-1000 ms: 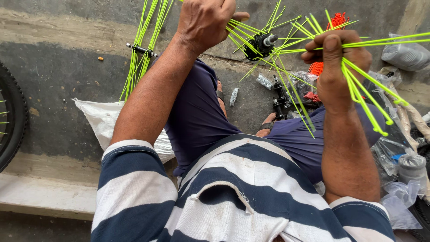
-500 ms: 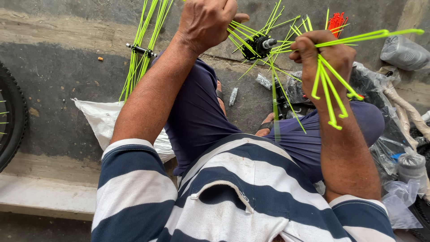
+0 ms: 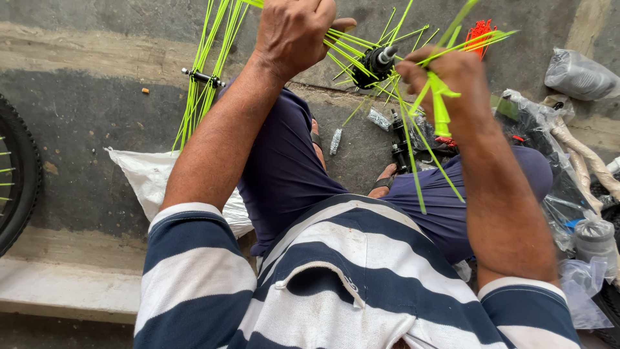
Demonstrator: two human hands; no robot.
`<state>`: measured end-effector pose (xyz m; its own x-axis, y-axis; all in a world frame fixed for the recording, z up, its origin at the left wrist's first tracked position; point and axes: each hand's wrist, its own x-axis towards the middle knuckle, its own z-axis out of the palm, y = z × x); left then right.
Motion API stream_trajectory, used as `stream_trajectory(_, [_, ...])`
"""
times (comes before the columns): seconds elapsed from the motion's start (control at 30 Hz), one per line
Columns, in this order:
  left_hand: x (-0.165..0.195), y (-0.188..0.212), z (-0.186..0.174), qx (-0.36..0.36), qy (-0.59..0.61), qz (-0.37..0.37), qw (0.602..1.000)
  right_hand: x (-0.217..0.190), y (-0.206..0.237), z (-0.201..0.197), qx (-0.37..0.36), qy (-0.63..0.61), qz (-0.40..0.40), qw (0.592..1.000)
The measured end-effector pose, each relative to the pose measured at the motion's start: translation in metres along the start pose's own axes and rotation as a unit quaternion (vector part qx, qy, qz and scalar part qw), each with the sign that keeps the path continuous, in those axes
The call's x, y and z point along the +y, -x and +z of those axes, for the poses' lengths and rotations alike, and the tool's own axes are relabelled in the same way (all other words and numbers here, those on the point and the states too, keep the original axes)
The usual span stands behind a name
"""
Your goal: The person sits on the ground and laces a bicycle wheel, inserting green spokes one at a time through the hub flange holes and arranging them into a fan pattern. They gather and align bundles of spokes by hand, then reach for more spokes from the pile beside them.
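Gripping neon-green spokes [image 3: 439, 106], the right hand [image 3: 449, 77] sits just right of the black hub [image 3: 373, 64]; left hand [image 3: 294, 32] clenches spokes left of it

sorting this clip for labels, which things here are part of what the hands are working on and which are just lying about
In hand:
left hand
right hand
black metal wheel hub
neon green thin spokes

Lying about:
second spoked hub on the ground
white woven sack
black rubber tyre
clear plastic bags
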<state>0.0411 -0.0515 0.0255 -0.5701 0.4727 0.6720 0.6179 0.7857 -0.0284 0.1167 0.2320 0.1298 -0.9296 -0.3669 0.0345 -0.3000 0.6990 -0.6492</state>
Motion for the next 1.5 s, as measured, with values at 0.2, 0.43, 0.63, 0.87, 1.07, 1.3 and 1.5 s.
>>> stream_trajectory(0.2, [-0.005, -0.002, -0.008, 0.014, -0.013, -0.018, 1.0, 0.012, 0.018, -0.015, 0.032, -0.088, -0.014, 0.995])
stream_trajectory(0.43, [-0.006, 0.005, 0.004, 0.009, -0.012, -0.002, 1.0, -0.002, 0.045, -0.036, 0.179, -0.284, -0.003, 0.942])
stream_trajectory(0.63, [-0.003, 0.001, 0.0, 0.014, -0.018, 0.002, 1.0, -0.012, 0.022, -0.014, 0.161, -0.291, -0.014, 0.943])
stream_trajectory(0.87, [-0.002, -0.001, -0.005, 0.008, -0.017, 0.001, 1.0, -0.019, 0.013, -0.017, 0.128, -0.208, -0.052, 0.968])
stream_trajectory(1.07, [-0.001, 0.0, -0.001, -0.003, -0.02, 0.013, 1.0, -0.026, -0.002, -0.021, 0.1, -0.129, -0.085, 0.983])
stream_trajectory(1.3, [-0.005, 0.002, 0.001, -0.003, -0.018, 0.004, 1.0, -0.028, -0.015, -0.02, 0.073, -0.075, -0.113, 0.988])
stream_trajectory(1.5, [-0.006, -0.002, 0.001, 0.002, -0.013, -0.003, 1.0, -0.028, -0.024, -0.029, 0.02, 0.006, -0.081, 0.996])
